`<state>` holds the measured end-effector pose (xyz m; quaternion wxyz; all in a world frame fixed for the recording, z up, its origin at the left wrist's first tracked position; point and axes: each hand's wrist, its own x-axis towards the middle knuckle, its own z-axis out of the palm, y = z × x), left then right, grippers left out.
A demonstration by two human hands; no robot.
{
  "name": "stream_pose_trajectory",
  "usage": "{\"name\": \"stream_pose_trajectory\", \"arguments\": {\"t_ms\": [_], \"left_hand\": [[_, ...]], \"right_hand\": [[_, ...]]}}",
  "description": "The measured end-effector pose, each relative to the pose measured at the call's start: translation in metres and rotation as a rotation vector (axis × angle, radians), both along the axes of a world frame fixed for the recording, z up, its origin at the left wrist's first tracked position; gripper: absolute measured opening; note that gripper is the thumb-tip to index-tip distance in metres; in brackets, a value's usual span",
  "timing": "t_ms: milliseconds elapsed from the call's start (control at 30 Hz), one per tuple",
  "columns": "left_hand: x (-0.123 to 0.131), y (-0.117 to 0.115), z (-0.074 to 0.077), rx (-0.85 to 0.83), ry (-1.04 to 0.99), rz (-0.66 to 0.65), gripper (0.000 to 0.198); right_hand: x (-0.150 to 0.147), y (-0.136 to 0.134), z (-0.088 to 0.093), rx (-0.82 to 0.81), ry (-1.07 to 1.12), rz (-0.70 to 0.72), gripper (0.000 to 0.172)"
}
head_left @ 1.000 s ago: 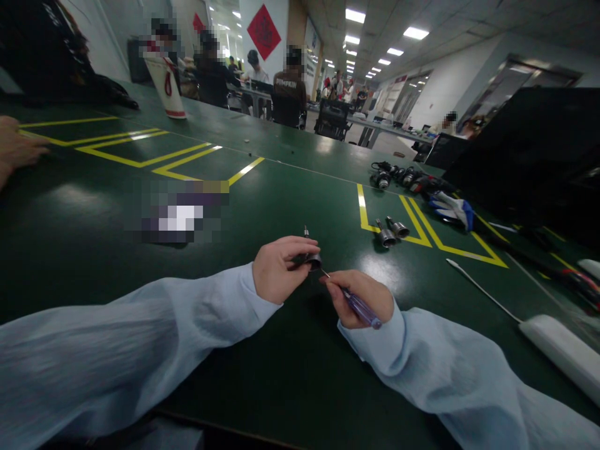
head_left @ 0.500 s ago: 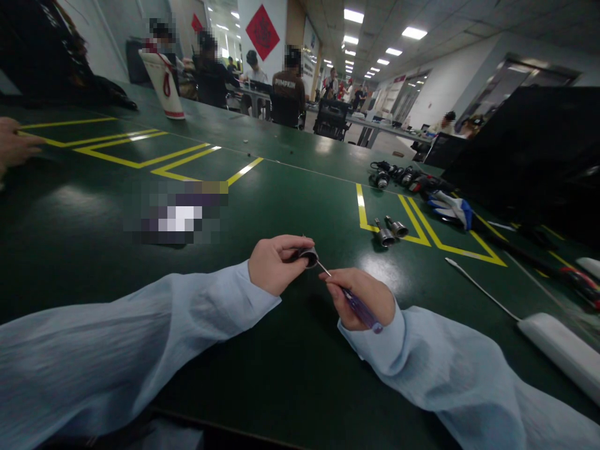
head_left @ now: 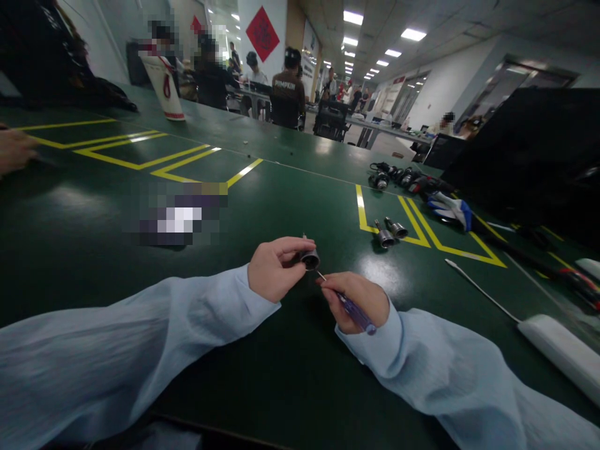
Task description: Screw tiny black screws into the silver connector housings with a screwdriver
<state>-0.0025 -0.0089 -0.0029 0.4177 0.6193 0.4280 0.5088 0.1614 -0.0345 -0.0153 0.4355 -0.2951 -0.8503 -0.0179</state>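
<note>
Between the thumb and fingers of my left hand [head_left: 274, 269] is a small round metal cup-shaped part [head_left: 310, 259], its dark hollow end turned toward me. My right hand [head_left: 359, 297] is closed around a screwdriver [head_left: 355, 312] with a see-through purple handle. The thin shaft points up and left, its tip at the lower rim of the metal part; whether the tip touches cannot be made out. Two similar metal parts with short stems [head_left: 385, 237] lie on the green table [head_left: 290, 362], ahead and to the right.
Yellow tape [head_left: 360, 206] marks outlines on the table. Dark cabled parts [head_left: 382, 180] and a blue-and-white glove [head_left: 450, 209] lie at the right, near a white power strip [head_left: 562, 350]. A paper cup [head_left: 164, 87] stands far left. Another person's hand [head_left: 16, 150] is at the left edge.
The metal part in my left hand has tilted so more of its hollow shows. My right hand and the screwdriver have shifted slightly left and down. The other person's hand moved a little.
</note>
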Motion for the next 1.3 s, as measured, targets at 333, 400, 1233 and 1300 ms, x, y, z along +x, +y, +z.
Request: {"name": "stream_pose_trajectory", "arguments": {"t_ms": [333, 400, 1233, 1300], "left_hand": [[0.001, -0.001, 0.007, -0.097, -0.045, 0.028, 0.027], [0.001, -0.001, 0.009, -0.118, -0.056, 0.035, 0.026], [0.003, 0.0, 0.009, -0.162, -0.047, 0.075, 0.014], [0.003, -0.001, 0.009, -0.166, -0.043, 0.077, 0.013]], "right_hand": [[0.001, -0.002, 0.01, 0.033, -0.033, 0.05, 0.011], [0.001, -0.003, 0.01, 0.041, -0.042, 0.042, 0.012], [-0.002, -0.004, 0.012, 0.067, -0.098, 0.049, 0.01], [0.0, -0.005, 0.011, 0.059, -0.098, 0.058, 0.01]]}}
